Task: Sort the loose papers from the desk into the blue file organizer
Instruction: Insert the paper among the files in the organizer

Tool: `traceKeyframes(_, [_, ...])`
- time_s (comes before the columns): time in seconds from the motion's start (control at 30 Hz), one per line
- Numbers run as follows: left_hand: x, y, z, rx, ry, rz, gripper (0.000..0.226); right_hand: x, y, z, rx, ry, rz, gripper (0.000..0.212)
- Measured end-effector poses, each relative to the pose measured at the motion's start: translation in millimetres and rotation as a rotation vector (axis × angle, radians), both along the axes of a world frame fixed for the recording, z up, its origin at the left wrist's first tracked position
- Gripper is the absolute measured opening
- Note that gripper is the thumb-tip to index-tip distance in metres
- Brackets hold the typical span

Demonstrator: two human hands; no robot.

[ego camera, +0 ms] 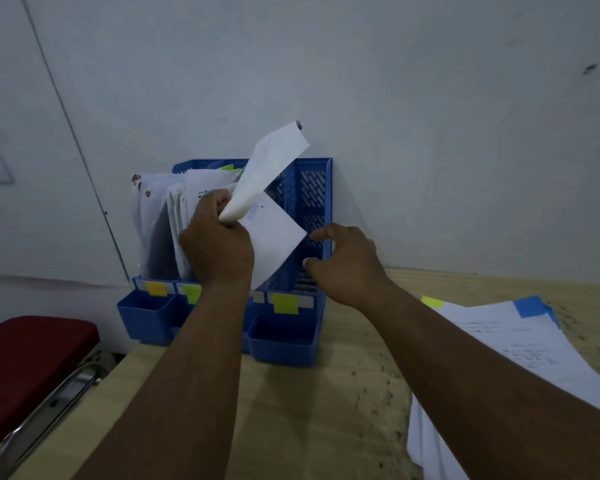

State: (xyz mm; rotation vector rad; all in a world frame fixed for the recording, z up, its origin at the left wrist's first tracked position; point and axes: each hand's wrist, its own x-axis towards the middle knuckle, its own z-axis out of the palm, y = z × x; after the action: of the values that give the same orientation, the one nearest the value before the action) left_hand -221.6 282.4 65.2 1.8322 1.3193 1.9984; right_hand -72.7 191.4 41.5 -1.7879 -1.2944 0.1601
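Against the far wall the blue file organizer (pixel 314 188) is half-filled, left hand (pixel 219 247) gripping a curled sheet (pixel 274 223), right hand (pixel 347 261) spread, paper stack (pixel 499 344) waiting right.

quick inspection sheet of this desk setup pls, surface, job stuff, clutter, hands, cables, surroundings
surface: light wood-grain desk, dark specks scattered over it
job's things: blue file organizer stands against the wall; left slots hold papers, rightmost slot looks empty; sticky tabs on the front labels; curled sheet held over the middle slots; stack of loose papers at right, yellow and blue tabs on it
clutter: nothing seen beyond the specks
grippers: left hand grips the curled sheet; right hand open, fingertips at the organizer's right wall
cables: nothing seen
surroundings: pale wall behind; red-cushioned seat with metal frame at left
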Motion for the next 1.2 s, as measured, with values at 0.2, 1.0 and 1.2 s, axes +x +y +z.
traceKeyframes(0.2, [-10.9, 16.6, -2.3, 0.144, 0.026, 0.037, 0.028, -4.8, 10.7, -3.5, -0.017, 0.010, 0.019, 0.043])
traceKeyframes(1.0, [10.1, 11.9, -10.6, -0.075, 0.111, -0.090, 0.016, -7.2, 27.4, -7.3, -0.019, 0.018, 0.024, 0.049])
traceKeyframes(1.2, [16.2, 6.7, 8.2, -0.368, -0.177, -0.323, 0.016, -5.5, 28.0, -0.8, 0.002, -0.025, -0.008, 0.054])
